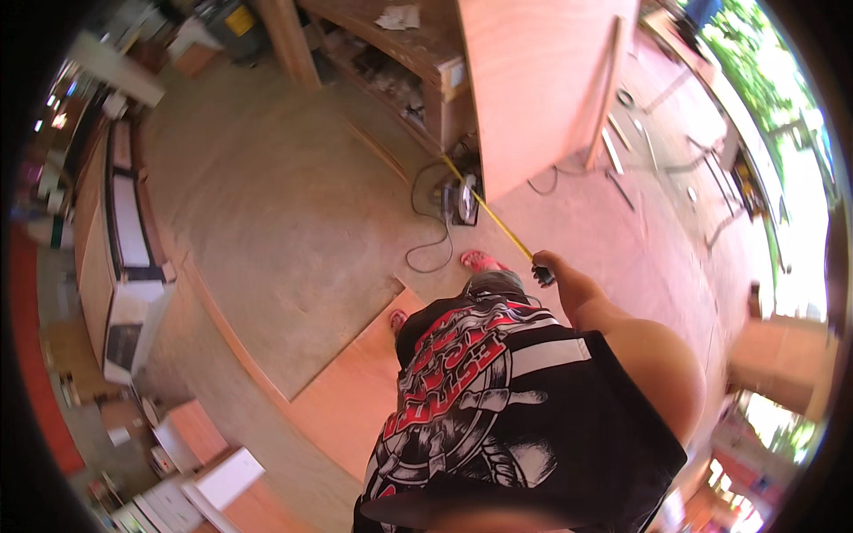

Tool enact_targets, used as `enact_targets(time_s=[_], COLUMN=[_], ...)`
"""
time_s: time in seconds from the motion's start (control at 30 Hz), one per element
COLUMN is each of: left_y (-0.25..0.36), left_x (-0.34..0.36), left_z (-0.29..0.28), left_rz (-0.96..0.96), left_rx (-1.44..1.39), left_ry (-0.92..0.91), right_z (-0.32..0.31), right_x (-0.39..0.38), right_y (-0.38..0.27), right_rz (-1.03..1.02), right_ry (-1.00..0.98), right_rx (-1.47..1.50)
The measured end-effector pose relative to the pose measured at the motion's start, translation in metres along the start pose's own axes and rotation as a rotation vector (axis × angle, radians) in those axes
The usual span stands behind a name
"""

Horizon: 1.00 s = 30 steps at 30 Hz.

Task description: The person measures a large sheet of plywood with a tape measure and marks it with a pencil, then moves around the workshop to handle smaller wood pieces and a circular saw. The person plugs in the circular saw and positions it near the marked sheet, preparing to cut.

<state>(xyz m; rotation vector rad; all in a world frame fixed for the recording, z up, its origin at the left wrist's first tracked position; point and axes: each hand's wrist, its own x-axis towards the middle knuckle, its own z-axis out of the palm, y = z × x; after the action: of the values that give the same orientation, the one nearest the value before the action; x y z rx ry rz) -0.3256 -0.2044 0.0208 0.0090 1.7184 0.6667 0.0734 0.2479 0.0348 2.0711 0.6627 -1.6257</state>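
Tape measure [543,276] is resting in the right hand [554,265], which is gripping its case; its yellow blade [505,231] is running forward-left past a power tool [464,201] toward the bench [434,115], perhaps touching it. The left hand isn't showing, so I cannot tell its state.

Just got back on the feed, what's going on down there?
The person's right hand holds a tape measure, its yellow blade drawn out toward the bench. The blade crosses the view of a corded tool beside an upright board. The left hand is out of view.
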Motion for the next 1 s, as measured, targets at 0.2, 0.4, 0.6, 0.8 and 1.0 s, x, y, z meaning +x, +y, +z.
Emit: enact_targets(time_s=[0.2,0.4,0.6,0.8,1.0], left_y=[0.065,0.161,0.201,0.194,0.144], left_x=[0.062,0.102,0.087,0.064,0.032], left_z=[-0.18,-0.271,-0.18,-0.082,-0.107], left_rz=[0.075,0.332,0.317,0.96,0.833], left_rx=[0.174,0.452,0.519,0.877,0.846], left_ry=[0.016,0.275,-0.041,-0.768,-0.668], right_z=[0.136,0.321,0.424,0.53,0.627], right_x=[-0.049,-0.119,-0.189,-0.274,-0.256], right_y=[0.211,0.34,0.358,0.378,0.444], right_rz=[-0.245,-1.017,-0.503,-0.593,-0.283], right_ry=[-0.205,0.042,0.096,0.222,0.125], right_rx=[0.454,0.657,0.919,1.142,0.822])
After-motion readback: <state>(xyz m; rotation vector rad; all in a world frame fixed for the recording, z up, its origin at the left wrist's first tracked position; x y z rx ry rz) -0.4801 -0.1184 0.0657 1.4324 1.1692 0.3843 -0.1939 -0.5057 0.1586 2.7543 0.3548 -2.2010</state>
